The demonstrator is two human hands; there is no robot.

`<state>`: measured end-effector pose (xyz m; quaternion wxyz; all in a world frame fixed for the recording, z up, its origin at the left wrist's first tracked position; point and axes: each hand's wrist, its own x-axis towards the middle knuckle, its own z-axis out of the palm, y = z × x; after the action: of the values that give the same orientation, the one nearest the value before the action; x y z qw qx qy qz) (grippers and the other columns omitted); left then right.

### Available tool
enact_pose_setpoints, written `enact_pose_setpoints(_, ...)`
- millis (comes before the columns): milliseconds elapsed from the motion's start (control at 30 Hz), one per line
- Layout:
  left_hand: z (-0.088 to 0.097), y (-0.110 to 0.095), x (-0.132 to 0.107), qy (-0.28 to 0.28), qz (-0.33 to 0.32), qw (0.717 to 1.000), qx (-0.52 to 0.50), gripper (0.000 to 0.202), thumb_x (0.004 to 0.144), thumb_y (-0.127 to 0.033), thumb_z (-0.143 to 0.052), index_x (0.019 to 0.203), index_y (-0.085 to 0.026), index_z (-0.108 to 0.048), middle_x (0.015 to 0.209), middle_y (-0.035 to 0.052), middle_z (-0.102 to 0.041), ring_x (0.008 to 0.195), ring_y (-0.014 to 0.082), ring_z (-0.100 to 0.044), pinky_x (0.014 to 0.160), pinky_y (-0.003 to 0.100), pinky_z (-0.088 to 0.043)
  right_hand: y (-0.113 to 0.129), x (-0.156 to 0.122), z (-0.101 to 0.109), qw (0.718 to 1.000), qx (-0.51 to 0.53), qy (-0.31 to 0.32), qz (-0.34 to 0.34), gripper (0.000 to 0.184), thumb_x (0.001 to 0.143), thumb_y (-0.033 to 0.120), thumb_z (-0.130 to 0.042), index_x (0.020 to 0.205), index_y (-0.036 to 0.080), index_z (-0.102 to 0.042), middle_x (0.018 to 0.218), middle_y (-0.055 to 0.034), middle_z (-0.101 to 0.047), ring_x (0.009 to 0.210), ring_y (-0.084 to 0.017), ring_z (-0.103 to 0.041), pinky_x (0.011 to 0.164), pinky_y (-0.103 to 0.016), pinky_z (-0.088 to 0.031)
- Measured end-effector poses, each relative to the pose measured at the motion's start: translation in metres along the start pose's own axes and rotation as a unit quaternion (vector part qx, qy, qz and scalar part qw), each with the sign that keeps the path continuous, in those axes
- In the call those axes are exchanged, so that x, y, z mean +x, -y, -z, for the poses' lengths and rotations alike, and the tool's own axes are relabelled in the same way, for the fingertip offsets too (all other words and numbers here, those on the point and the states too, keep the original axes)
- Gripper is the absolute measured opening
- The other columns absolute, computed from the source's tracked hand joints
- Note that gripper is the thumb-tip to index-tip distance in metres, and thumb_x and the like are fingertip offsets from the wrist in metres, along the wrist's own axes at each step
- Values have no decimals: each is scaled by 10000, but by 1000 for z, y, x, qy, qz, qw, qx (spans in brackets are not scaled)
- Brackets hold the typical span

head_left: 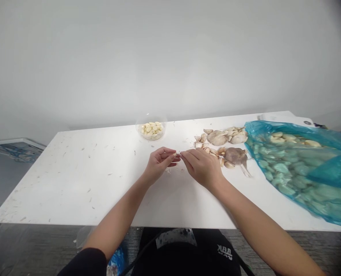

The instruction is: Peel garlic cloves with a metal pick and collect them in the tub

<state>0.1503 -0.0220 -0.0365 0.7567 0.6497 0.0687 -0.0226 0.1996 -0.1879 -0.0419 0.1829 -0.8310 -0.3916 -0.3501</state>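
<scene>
My left hand [159, 163] and my right hand [200, 166] meet over the middle of the white table [72, 180]. Both pinch one small pale garlic clove [178, 154] between their fingertips. A clear bowl [151, 128] of peeled cloves stands just beyond the hands. To the right of my right hand lie a pile of unpeeled garlic bulbs and loose cloves [222, 140] and a whole bulb [236, 155].
A blue plastic bag [302, 168] full of garlic covers the table's right end. Bits of garlic skin are scattered over the table's left half. A white wall rises behind the table. A black bag [187, 253] sits below the front edge.
</scene>
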Motion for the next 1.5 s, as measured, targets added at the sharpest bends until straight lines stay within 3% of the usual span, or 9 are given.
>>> enact_pose_setpoints(300,-1,-3,-1,0,0,1000,7,316,755,-334,-673,930,-99,-555,942,124,-666,876,206,-650,781,346,-518,-1,-1,0,1000,-11,13,-7,129,797,109,-543,799,177,-652,723,39,-615,658,-98,-492,532,-251,-234)
enact_pose_setpoints(533,0,-4,-1,1,-1,1000,8,376,745,-334,-683,1018,-136,-518,943,113,-668,898,208,-645,793,350,-511,-3,2,2,998,0,13,-61,157,864,260,-510,831,207,-655,713,49,-609,637,-90,-483,512,-231,-241)
enact_pose_setpoints(833,1,0,2,-10,-23,1000,8,327,685,-282,-735,923,-107,-596,898,100,-666,896,212,-645,757,295,-519,1,-1,2,995,44,56,-75,217,885,285,-470,855,207,-670,762,33,-639,667,-78,-545,500,-240,-220)
enact_pose_setpoints(1200,3,7,3,-2,-71,997,30,264,678,-230,-736,905,-114,-670,925,100,-677,897,208,-643,827,342,-522,1,1,4,981,64,151,-101,289,918,310,-410,873,203,-675,796,-15,-641,719,-106,-540,519,-251,-205)
enact_pose_setpoints(1500,4,7,4,1,-67,997,44,273,695,-240,-725,926,-107,-665,925,106,-677,896,207,-647,825,333,-522,1,1,3,978,55,179,-95,250,910,247,-419,895,198,-664,811,-22,-629,725,-115,-521,523,-258,-197)
